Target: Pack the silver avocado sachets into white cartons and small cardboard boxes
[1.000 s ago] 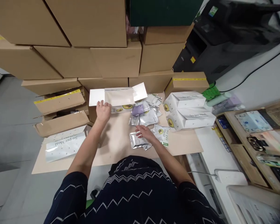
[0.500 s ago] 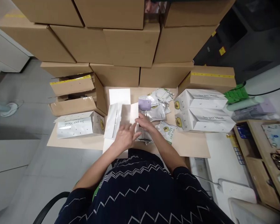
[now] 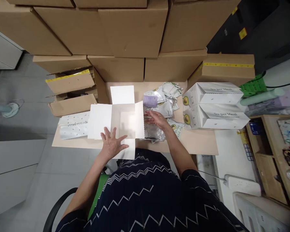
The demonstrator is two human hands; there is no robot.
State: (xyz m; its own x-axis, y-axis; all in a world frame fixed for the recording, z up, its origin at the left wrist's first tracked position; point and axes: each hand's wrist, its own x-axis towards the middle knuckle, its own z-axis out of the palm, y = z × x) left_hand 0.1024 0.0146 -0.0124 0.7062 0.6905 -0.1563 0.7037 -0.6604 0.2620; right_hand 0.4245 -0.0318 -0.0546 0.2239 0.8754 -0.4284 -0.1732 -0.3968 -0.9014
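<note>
A white carton (image 3: 125,120) stands open in front of me on the tan board (image 3: 195,141), its four flaps spread outward. My left hand (image 3: 112,145) lies flat with fingers spread on the carton's near edge and near flap. My right hand (image 3: 157,118) rests just right of the carton, fingers stretched over a small stack of silver sachets (image 3: 153,132). A loose pile of silver and purple sachets (image 3: 159,103) lies behind that hand.
Two closed white "Super Meal" boxes (image 3: 215,109) lie at the right, and a flattened one (image 3: 73,125) at the left. Brown shipping cartons (image 3: 132,35) are stacked along the back; opened ones (image 3: 70,93) sit at left. A wooden desk organiser (image 3: 273,151) stands far right.
The white carton has been pulled toward me and opened out, flaps spread. My left hand moved from its far edge to its near edge. My right hand stayed by the sachets.
</note>
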